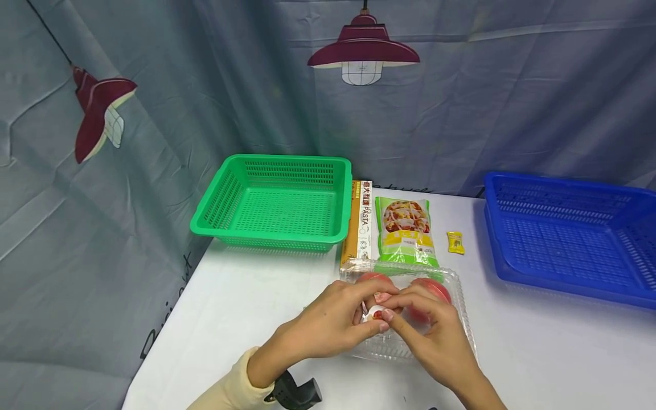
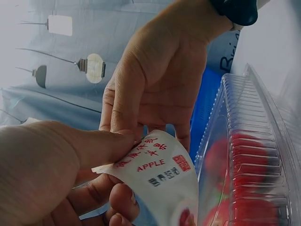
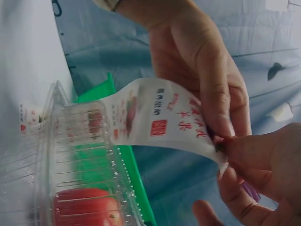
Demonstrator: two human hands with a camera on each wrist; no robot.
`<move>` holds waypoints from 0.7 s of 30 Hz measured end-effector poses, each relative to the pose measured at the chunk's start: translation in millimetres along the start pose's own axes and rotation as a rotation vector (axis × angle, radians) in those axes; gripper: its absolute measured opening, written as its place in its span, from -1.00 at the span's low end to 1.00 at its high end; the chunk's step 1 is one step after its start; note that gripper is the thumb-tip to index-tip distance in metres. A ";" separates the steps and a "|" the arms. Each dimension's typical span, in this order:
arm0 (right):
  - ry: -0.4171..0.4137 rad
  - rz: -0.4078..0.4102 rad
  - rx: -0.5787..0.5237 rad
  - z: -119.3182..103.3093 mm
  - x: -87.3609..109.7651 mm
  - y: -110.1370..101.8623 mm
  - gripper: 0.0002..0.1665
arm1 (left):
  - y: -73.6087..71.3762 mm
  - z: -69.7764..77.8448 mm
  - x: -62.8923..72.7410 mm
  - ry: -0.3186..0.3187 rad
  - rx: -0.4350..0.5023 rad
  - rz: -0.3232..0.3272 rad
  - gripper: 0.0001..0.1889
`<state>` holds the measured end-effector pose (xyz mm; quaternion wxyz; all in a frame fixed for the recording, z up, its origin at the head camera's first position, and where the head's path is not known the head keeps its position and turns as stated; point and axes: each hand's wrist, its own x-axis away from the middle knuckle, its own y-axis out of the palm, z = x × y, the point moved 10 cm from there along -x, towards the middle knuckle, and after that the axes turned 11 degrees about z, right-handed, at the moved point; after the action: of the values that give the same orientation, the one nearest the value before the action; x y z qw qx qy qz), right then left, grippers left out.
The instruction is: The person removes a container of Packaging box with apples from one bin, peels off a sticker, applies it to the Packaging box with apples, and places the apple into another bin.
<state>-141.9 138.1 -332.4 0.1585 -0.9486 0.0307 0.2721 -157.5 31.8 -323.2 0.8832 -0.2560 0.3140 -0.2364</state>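
A clear plastic clamshell box (image 1: pixel 389 353) stands on the table with red apples (image 1: pixel 433 289) inside. From its side a white paper label (image 3: pixel 155 117), printed APPLE with red characters, curves away toward my hands. My left hand (image 1: pixel 333 319) pinches the label's free edge between thumb and fingers. Against the left thumb tip, my right hand (image 1: pixel 435 327) pinches the same edge. In the left wrist view the label (image 2: pixel 164 169) faces the camera and the box (image 2: pixel 235 141) is at the right. Fingers partly cover the pinched edge.
A green basket (image 1: pixel 271 236) stands at back left and a blue basket (image 1: pixel 504 267) at right. Between them lie a pasta box (image 1: pixel 364 222), a green food bag (image 1: pixel 405 228) and a small yellow packet (image 1: pixel 455 242). A curtain (image 1: pixel 246 74) hangs behind.
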 end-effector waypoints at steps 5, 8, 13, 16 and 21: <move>-0.007 0.045 -0.032 1.7 -0.2 -5.8 -0.65 | 0.7 -1.4 1.0 -0.038 0.041 -0.002 -0.60; -0.022 0.067 -0.033 1.8 0.0 -8.5 -0.64 | 0.2 -2.3 1.1 -0.058 0.082 -0.003 -0.63; -0.023 0.079 -0.028 2.8 0.3 -10.0 -0.65 | -0.2 -3.8 2.1 -0.078 0.137 -0.021 -0.58; -0.056 0.097 -0.036 0.0 -0.2 -12.3 -0.61 | 0.7 -3.9 3.0 -0.073 0.156 -0.035 -0.51; -0.132 0.135 -0.051 -6.9 -1.2 -14.0 -0.57 | -1.3 -5.1 3.9 -0.089 0.191 -0.024 -0.54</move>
<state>-137.3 149.2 -322.3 0.1174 -0.9281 0.0772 0.3448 -158.5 27.0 -327.5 0.9137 -0.1844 0.2476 -0.2641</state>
